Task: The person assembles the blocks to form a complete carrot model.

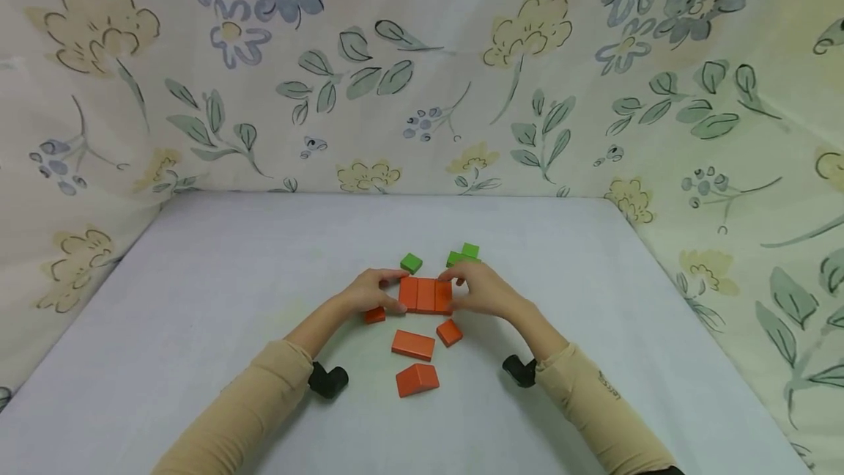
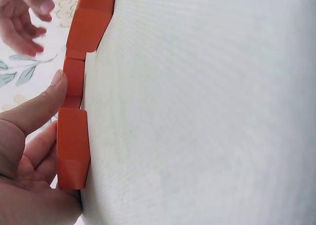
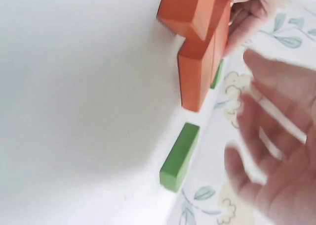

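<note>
Three orange rectangular blocks lie side by side as a row (image 1: 426, 295) on the white table. My left hand (image 1: 369, 290) is at the row's left end, its thumb and fingertips pinching the leftmost orange block (image 1: 408, 294) at its near and far ends. At the right end is my right hand (image 1: 484, 288); in the right wrist view that hand (image 3: 281, 136) has its fingers spread, apart from the blocks. A small orange block (image 1: 375, 315) sits beneath the left hand, partly hidden. Another small orange block (image 1: 450, 333) lies just nearer than the row.
Closer to me are an orange rectangular block (image 1: 413, 344) and an orange block with a sloped top (image 1: 417, 380). Beyond the row lie a green block (image 1: 412, 263) and further green blocks (image 1: 470, 249), partly behind the right hand. Flowered cloth (image 1: 422, 94) hangs behind the table.
</note>
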A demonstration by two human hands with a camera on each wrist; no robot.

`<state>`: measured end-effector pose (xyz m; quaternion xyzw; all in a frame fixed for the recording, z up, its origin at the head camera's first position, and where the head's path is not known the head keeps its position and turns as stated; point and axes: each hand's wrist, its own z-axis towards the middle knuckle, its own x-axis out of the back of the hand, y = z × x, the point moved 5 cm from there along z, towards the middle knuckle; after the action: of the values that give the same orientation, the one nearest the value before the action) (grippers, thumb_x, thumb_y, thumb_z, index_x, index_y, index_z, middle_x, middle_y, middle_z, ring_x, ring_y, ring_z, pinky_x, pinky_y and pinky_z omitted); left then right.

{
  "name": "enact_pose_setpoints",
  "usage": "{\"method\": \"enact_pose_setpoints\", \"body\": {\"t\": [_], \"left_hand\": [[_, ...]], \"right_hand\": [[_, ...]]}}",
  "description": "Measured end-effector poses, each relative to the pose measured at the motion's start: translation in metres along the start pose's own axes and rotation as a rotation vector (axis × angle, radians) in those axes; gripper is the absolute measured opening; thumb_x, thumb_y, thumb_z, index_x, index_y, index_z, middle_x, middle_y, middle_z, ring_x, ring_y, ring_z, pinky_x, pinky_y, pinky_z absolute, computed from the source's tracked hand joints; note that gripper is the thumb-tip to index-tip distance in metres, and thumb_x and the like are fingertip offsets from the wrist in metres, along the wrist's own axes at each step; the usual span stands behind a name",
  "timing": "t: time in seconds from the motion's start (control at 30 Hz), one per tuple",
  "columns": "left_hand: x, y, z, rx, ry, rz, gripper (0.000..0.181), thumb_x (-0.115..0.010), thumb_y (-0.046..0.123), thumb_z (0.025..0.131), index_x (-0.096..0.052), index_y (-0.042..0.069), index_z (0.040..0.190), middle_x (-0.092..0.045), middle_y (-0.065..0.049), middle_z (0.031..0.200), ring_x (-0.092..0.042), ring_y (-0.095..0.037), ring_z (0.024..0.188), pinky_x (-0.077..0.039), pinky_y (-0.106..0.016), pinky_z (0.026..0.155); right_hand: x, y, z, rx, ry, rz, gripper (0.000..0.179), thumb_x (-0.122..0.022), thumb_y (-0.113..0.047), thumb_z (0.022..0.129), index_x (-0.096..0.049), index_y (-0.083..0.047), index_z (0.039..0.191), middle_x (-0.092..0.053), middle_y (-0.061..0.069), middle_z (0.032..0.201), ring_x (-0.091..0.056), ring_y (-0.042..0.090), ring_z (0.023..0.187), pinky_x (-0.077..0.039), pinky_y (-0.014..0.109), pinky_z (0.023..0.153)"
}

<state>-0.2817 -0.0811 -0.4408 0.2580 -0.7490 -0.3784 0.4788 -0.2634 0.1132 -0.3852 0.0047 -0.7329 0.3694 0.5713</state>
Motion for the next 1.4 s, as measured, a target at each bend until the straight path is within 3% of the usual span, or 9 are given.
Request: {"method": "enact_pose_setpoints", "body": {"t": [0.13, 0.2, 0.33, 0.97, 1.4], "left_hand": [[0.000, 0.001, 0.000, -0.004, 0.003, 0.012, 0.066, -0.081, 0.009, 0.078, -0.055, 0.011, 0.139, -0.044, -0.018, 0.146, -0.038, -0.036, 0.133, -0.029, -0.053, 0.109], [0.000, 0.001, 0.000, -0.007, 0.003, 0.014, 0.066, -0.080, 0.009, 0.078, -0.055, 0.011, 0.139, -0.044, -0.018, 0.146, -0.038, -0.036, 0.133, -0.029, -0.053, 0.109], [0.001, 0.001, 0.000, -0.008, 0.003, 0.009, 0.066, -0.081, 0.010, 0.078, -0.055, 0.011, 0.140, -0.044, -0.018, 0.146, -0.039, -0.036, 0.133, -0.029, -0.053, 0.109], [0.000, 0.000, 0.000, -0.008, 0.000, 0.027, 0.067, -0.081, 0.012, 0.078, -0.054, 0.012, 0.140, -0.044, -0.018, 0.146, -0.039, -0.036, 0.132, -0.029, -0.052, 0.109], [0.001, 0.002, 0.000, -0.017, -0.002, 0.030, 0.067, -0.081, 0.012, 0.078, -0.054, 0.011, 0.140, -0.044, -0.019, 0.146, -0.039, -0.037, 0.132, -0.030, -0.052, 0.109]], "right_hand": [[-0.006, 0.002, -0.012, 0.100, -0.130, 0.050, 0.033, -0.071, 0.003, 0.080, -0.071, -0.003, 0.113, -0.069, 0.004, 0.109, -0.059, 0.021, 0.095, -0.050, 0.032, 0.079], [-0.010, 0.005, -0.017, 0.110, -0.181, 0.061, 0.035, -0.069, 0.005, 0.080, -0.072, -0.005, 0.114, -0.070, 0.002, 0.108, -0.059, 0.020, 0.096, -0.049, 0.033, 0.082], [-0.016, 0.011, -0.020, 0.105, -0.208, 0.058, 0.036, -0.073, 0.003, 0.079, -0.072, -0.009, 0.113, -0.069, -0.001, 0.108, -0.058, 0.019, 0.096, -0.048, 0.037, 0.085], [-0.021, 0.003, -0.019, 0.125, -0.168, 0.039, 0.028, -0.081, 0.001, 0.074, -0.076, -0.004, 0.101, -0.072, -0.001, 0.096, -0.059, 0.014, 0.083, -0.049, 0.021, 0.072], [-0.019, -0.003, -0.012, 0.091, -0.065, 0.042, 0.028, -0.084, -0.005, 0.072, -0.077, -0.004, 0.099, -0.071, -0.003, 0.088, -0.057, 0.015, 0.079, -0.049, 0.024, 0.070]]}}
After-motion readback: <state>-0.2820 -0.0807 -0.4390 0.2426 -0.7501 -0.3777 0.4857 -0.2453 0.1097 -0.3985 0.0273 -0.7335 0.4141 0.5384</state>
